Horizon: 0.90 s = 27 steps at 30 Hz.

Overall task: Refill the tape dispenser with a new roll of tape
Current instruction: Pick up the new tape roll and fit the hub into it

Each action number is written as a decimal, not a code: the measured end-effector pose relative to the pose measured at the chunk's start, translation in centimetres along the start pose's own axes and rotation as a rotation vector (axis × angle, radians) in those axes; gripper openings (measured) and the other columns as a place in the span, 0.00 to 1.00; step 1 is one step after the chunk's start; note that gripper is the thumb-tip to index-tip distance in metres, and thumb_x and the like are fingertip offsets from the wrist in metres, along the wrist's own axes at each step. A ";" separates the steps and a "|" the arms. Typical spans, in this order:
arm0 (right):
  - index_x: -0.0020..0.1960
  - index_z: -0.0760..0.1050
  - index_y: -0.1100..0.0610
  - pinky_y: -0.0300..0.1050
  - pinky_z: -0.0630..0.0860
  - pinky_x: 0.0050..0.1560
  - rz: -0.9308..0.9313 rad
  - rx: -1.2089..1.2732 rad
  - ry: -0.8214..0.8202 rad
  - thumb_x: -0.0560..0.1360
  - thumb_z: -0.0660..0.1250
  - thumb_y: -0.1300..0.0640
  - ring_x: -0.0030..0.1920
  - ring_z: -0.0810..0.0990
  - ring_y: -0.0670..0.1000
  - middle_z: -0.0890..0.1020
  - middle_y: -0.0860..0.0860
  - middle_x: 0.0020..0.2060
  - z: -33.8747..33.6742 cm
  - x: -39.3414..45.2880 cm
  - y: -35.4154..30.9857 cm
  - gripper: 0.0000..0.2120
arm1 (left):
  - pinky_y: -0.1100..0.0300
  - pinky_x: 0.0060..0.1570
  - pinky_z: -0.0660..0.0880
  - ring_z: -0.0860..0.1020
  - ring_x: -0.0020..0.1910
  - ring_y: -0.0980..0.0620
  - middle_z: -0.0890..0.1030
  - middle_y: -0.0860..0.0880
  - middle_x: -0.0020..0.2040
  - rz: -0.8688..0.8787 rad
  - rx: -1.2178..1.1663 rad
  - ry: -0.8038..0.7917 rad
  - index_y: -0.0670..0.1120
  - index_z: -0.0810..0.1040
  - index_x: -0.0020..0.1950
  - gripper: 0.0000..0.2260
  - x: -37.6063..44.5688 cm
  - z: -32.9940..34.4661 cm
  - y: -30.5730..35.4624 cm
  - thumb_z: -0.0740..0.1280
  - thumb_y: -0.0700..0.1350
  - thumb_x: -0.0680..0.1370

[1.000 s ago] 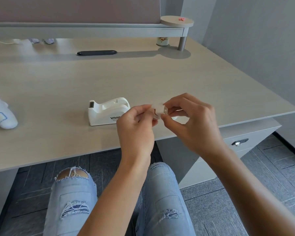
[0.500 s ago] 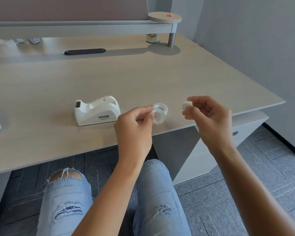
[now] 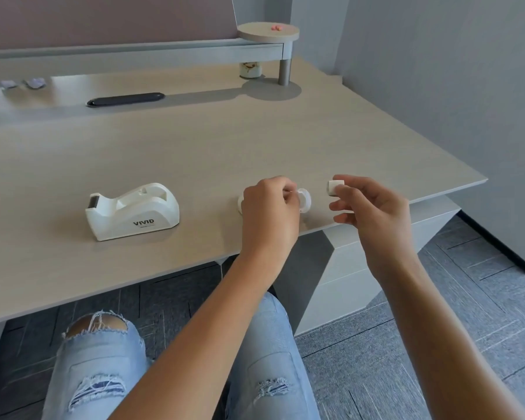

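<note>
A white tape dispenser [image 3: 132, 211] marked VIVID stands on the desk [image 3: 194, 153], its roll slot empty. To its right, my left hand [image 3: 269, 213] pinches a small clear ring of tape [image 3: 304, 200] low over the desk. Another pale ring edge [image 3: 240, 204] peeks out left of that hand, mostly hidden. My right hand [image 3: 367, 204] holds a small white spool core [image 3: 334, 187] between thumb and fingers, a short gap to the right of the ring.
A black cable slot [image 3: 125, 99] lies at the back of the desk. A raised shelf with a round end [image 3: 267, 33] stands on a post [image 3: 284, 71], a small cup [image 3: 249, 69] under it. The desk's right edge and drawer unit [image 3: 376, 247] are close to my right hand.
My hands were together on the tape ring and core. They have separated: the right hand pulled the white core out to the right, the left lowered the ring toward the desk.
</note>
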State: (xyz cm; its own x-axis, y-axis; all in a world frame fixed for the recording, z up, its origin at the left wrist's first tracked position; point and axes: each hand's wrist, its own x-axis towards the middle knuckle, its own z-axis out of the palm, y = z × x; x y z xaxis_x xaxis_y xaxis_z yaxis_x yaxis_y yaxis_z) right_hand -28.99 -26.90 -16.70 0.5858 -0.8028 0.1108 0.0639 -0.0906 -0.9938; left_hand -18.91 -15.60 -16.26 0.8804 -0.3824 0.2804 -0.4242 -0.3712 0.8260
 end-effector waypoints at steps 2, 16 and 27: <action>0.54 0.87 0.57 0.39 0.80 0.40 0.009 0.006 0.005 0.79 0.71 0.60 0.38 0.84 0.45 0.87 0.47 0.39 -0.3 0.4 0.1 0.07 | 0.46 0.46 0.81 0.84 0.44 0.42 0.87 0.45 0.42 0.009 0.090 -0.033 0.43 0.86 0.45 0.08 0.9 1.0 0.0 0.67 0.37 0.77; 0.56 0.86 0.54 0.38 0.79 0.35 0.015 0.003 -0.065 0.79 0.70 0.62 0.37 0.84 0.47 0.87 0.53 0.45 1.1 1.6 0.5 0.09 | 0.45 0.58 0.74 0.76 0.60 0.41 0.84 0.46 0.57 0.121 0.274 0.131 0.45 0.82 0.63 0.14 0.9 -2.4 -3.2 0.67 0.41 0.78; 0.55 0.85 0.56 0.37 0.78 0.27 -0.016 -0.054 -0.149 0.79 0.72 0.61 0.34 0.86 0.46 0.85 0.55 0.44 5.7 0.5 -0.1 0.06 | 0.48 0.63 0.71 0.74 0.65 0.42 0.77 0.46 0.62 -0.050 0.467 -0.129 0.47 0.75 0.70 0.30 0.4 -5.6 -4.5 0.71 0.62 0.73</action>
State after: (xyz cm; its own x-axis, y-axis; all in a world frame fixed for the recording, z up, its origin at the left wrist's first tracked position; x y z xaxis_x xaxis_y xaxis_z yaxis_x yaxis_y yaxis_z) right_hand -24.10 -23.96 -16.52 0.6985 -0.7052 0.1216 0.0331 -0.1380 -0.9899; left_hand -15.42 -9.35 -17.16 0.8813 -0.4451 0.1584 -0.4576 -0.7206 0.5210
